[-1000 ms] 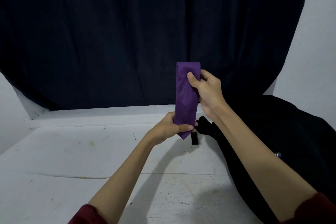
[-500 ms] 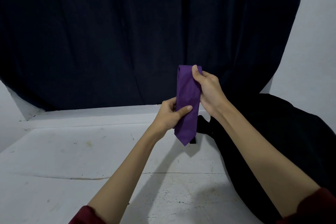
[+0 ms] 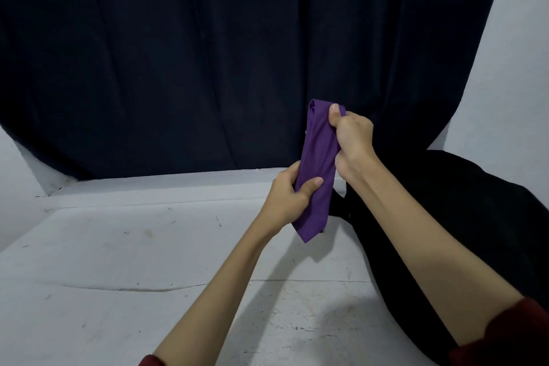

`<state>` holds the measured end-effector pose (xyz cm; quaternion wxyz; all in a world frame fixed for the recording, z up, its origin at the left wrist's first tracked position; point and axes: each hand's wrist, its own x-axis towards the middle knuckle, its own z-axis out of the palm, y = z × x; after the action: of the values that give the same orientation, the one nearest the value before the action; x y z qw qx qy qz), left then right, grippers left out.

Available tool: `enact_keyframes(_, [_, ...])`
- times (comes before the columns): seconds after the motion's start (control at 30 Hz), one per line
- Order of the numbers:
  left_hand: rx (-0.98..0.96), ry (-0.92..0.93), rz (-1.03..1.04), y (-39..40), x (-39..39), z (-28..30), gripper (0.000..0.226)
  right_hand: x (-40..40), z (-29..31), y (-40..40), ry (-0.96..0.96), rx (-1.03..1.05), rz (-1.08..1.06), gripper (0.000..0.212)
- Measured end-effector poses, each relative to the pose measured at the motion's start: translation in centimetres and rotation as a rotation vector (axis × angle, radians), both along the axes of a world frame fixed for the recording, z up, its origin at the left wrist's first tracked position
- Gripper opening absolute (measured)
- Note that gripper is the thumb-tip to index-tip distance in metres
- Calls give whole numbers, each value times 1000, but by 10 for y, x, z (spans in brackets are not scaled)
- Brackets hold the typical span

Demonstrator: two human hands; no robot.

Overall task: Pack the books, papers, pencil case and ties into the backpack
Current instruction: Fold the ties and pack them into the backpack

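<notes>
1. A person's two bare forearms reach forward over a white, scuffed table (image 3: 124, 261), seen from a camera worn on the head. Dark red sleeves show at the bottom edge of the view.
2. Both hands hold a folded purple tie (image 3: 319, 169) upright in the air above the table's far right part.
3. The right hand (image 3: 353, 140) pinches the tie's folded top, thumb pressed on the near face and fingers curled behind it.
4. The left hand (image 3: 289, 196) grips the tie lower down, thumb across the front and fingers wrapped round the back. The pointed tip hangs free below this hand.
5. A black backpack (image 3: 463, 217) lies along the table's right edge, just behind and beside the tie. Its opening cannot be made out against the dark fabric.
6. A dark curtain (image 3: 208, 53) hangs behind the table's far edge, with pale wall at both sides.
7. No books, papers or pencil case are visible.
8. Likely risks: the smooth fabric may slip, and the fold could fall open if either hand loosens before the tie is inside the bag.
9. The loose tip could also catch on the bag's edge or a strap, bunching the tie as it goes in.
10. Since the opening is hard to see, the tie might land on top of the bag rather than inside.
</notes>
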<state>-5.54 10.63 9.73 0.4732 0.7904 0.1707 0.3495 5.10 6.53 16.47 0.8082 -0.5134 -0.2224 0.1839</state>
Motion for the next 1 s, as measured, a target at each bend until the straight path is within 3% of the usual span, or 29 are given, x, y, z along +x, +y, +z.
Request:
enact_keyframes(0.1, [-67, 3, -27, -1, -1, 4, 13, 5, 4, 1, 20, -10, 18, 33])
enact_keyframes(0.27, [-222, 14, -118, 1, -7, 6, 39, 17, 2, -5, 62, -92, 216, 17])
enact_keyframes(0.47, [-478, -16, -156, -1, -23, 5, 32, 27, -3, -14, -169, -351, 379, 17])
enact_keyframes(0.63, [-647, -96, -155, -1, -25, 8, 54, 51, -5, -38, -380, -422, 111, 26])
enact_keyframes(0.73, [-683, -71, -176, 4, -26, 7, 71, 71, -20, -64, -604, -715, -23, 32])
enact_keyframes(0.83, [-648, 17, -197, 8, -24, 1, 65, 75, -46, -85, -932, -1164, -23, 39])
enact_keyframes(0.9, [-671, 41, -225, 11, -20, -1, 63, 72, -58, -95, -1135, -1365, -137, 43])
enact_keyframes(1.0, [-768, 39, -272, 15, -11, -6, 66, 74, -66, -106, -1182, -1502, -184, 45])
